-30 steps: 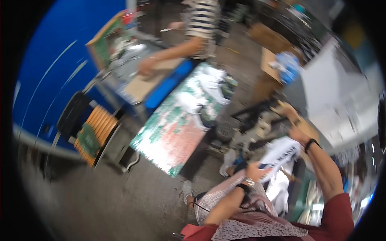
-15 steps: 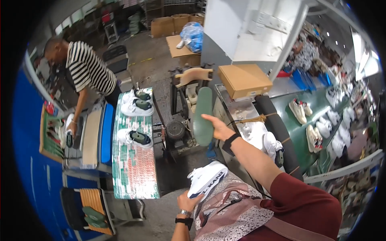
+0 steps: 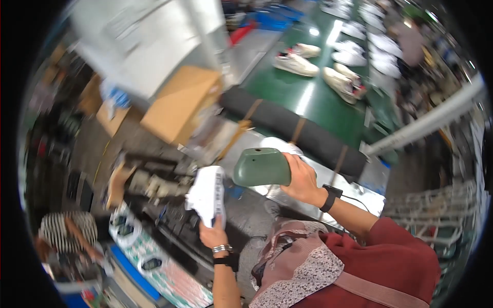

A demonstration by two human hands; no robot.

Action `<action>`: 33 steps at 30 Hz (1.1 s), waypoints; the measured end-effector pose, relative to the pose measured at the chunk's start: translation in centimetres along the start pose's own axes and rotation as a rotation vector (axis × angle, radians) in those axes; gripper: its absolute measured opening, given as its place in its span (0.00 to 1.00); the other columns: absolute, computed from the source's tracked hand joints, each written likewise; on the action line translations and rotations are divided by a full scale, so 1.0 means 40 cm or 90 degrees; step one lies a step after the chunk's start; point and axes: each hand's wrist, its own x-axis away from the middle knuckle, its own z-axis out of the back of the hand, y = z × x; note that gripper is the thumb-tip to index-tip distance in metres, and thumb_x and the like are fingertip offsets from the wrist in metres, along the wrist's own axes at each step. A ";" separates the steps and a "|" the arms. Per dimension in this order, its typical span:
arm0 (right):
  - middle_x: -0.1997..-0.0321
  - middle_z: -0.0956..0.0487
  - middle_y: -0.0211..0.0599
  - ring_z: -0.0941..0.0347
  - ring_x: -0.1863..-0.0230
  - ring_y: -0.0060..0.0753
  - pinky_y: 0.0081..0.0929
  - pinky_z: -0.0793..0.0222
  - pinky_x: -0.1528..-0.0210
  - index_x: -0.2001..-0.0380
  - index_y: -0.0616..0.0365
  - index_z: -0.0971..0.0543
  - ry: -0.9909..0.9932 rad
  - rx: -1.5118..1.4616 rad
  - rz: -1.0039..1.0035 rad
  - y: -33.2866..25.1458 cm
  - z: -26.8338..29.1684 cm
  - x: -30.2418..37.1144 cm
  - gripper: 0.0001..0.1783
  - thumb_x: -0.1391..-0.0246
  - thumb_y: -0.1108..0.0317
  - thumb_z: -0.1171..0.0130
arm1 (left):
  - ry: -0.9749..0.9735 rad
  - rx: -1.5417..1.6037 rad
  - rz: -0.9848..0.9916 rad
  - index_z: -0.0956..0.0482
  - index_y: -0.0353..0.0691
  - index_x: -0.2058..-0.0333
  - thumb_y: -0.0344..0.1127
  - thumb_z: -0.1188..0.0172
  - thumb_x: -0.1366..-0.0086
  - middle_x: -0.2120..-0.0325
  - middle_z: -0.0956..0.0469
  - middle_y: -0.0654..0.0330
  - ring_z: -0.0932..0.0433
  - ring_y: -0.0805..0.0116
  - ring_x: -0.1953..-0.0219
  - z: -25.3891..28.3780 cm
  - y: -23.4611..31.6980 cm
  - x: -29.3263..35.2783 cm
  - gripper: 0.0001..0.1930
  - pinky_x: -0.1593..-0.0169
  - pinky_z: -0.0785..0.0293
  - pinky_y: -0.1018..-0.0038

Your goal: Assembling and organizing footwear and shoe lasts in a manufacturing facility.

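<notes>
My right hand (image 3: 304, 180) is closed around a green shoe last (image 3: 261, 169), which is raised over the metal bench, its holed top end facing up. My left hand (image 3: 212, 235) grips a white shoe (image 3: 206, 191) by one end, and dark lettering runs along its side. Shoe and last are apart, side by side in front of me. Behind the last, another white shoe (image 3: 272, 143) lies on the bench, partly hidden by the last and by my hand.
A dark padded roll (image 3: 308, 128), tied with cords, separates the bench from a green conveyor (image 3: 277, 87) carrying several shoes. A cardboard box (image 3: 179, 105) sits at the bench's left end. Lower left are a taped table (image 3: 179, 277) with shoes and a person in stripes (image 3: 77, 231).
My view has swung right, toward the bench and conveyor. The last has turned from upright, long side showing, to end-on. The white shoe has been lifted away from my apron and now points forward.
</notes>
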 end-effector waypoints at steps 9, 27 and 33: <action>0.40 0.27 0.56 0.28 0.39 0.61 0.48 0.31 0.38 0.33 0.63 0.38 0.121 0.192 -0.501 0.441 0.118 0.446 0.49 0.59 0.74 0.26 | -0.139 -0.230 -0.415 0.36 0.27 0.33 0.32 0.34 0.41 0.35 0.31 0.42 0.32 0.43 0.34 -0.364 0.253 -0.213 0.38 0.31 0.35 0.56; 0.67 0.18 0.54 0.17 0.66 0.53 0.39 0.23 0.58 0.45 0.65 0.21 -0.481 -0.138 -0.200 0.225 0.110 -0.067 0.32 0.52 0.60 0.28 | -0.377 -0.007 -0.520 0.44 0.37 0.28 0.45 0.19 0.58 0.33 0.39 0.36 0.43 0.36 0.28 -0.154 0.386 0.015 0.60 0.26 0.46 0.48; 0.53 0.17 0.35 0.21 0.54 0.28 0.25 0.28 0.48 0.37 0.66 0.25 -0.647 -0.450 -0.110 -0.031 0.076 -0.258 0.31 0.34 0.52 0.42 | -0.591 0.294 -0.248 0.45 0.33 0.29 0.43 0.25 0.52 0.40 0.27 0.40 0.27 0.43 0.37 0.123 0.264 -0.005 0.54 0.36 0.29 0.58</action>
